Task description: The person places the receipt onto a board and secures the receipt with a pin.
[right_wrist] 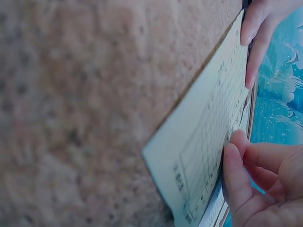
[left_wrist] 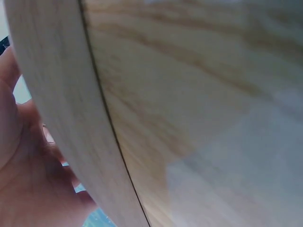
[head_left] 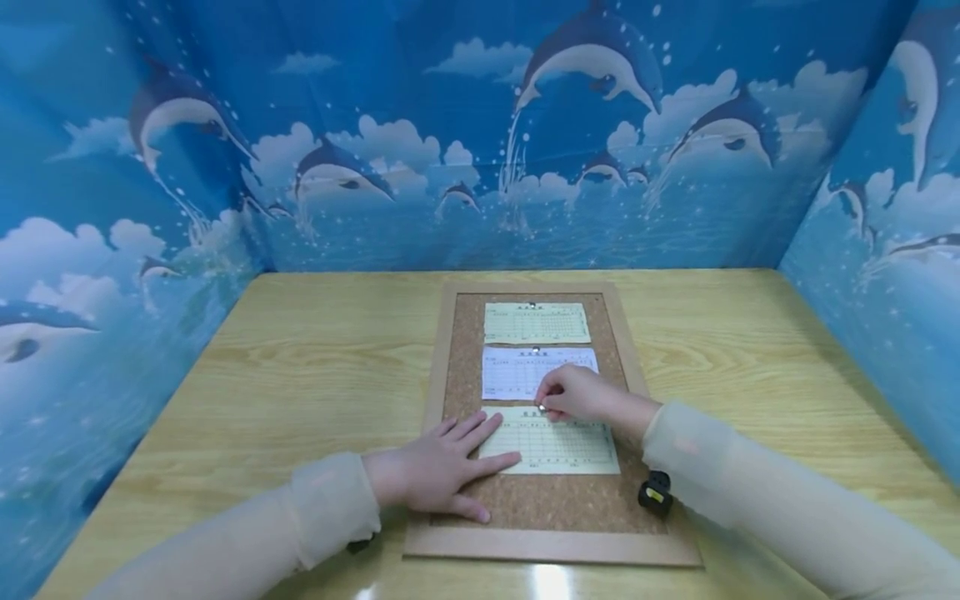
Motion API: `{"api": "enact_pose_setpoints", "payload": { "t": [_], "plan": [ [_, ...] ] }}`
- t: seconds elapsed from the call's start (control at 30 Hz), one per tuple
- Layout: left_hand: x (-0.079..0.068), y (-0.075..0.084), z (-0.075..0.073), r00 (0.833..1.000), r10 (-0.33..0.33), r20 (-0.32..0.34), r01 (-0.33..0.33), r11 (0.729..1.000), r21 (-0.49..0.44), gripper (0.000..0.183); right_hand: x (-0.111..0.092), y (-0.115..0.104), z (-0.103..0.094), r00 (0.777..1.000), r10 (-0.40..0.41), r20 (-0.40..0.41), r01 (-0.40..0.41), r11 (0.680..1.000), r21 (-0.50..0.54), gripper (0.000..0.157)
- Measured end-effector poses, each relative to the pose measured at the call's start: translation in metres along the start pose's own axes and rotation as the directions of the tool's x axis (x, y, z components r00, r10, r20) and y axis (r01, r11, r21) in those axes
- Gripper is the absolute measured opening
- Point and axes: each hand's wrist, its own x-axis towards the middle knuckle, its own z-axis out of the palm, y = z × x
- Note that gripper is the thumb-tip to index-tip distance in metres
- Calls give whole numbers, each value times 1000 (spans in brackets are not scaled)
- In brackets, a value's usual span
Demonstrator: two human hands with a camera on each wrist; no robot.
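Note:
Three printed paper forms lie in a column on a framed cork board point(head_left: 555, 504). My right hand point(head_left: 573, 392) pinches a small silvery pushpin point(head_left: 542, 408) at the top edge of the lowest, pale green form point(head_left: 555, 450). In the right wrist view, thumb and fingertip of that hand point(right_wrist: 265, 175) meet at the form's edge, largely covering the pin. My left hand point(head_left: 442, 471) lies spread on the board's left side, with fingertips on the lowest form's left part. Another pin point(head_left: 536, 350) sits on the white form point(head_left: 510, 375), and one more point(head_left: 532, 305) on the top green form point(head_left: 536, 327).
The board's wooden frame point(head_left: 555, 546) rests on a wood-grain table point(head_left: 337, 358). Blue dolphin-print cloth point(head_left: 412, 225) rises behind the table and along both sides. A black wrist device point(head_left: 656, 493) hangs below the right sleeve, over the frame's right edge.

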Motion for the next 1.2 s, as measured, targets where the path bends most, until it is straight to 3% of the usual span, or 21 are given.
{"api": "enact_pose_setpoints", "payload": {
  "t": [1.2],
  "plan": [
    [-2,0,-3,1000,21,17,-21,1000,-4,73,-1,-2,3,1000,24,-12,-24,1000,-4,14]
  ]
}}
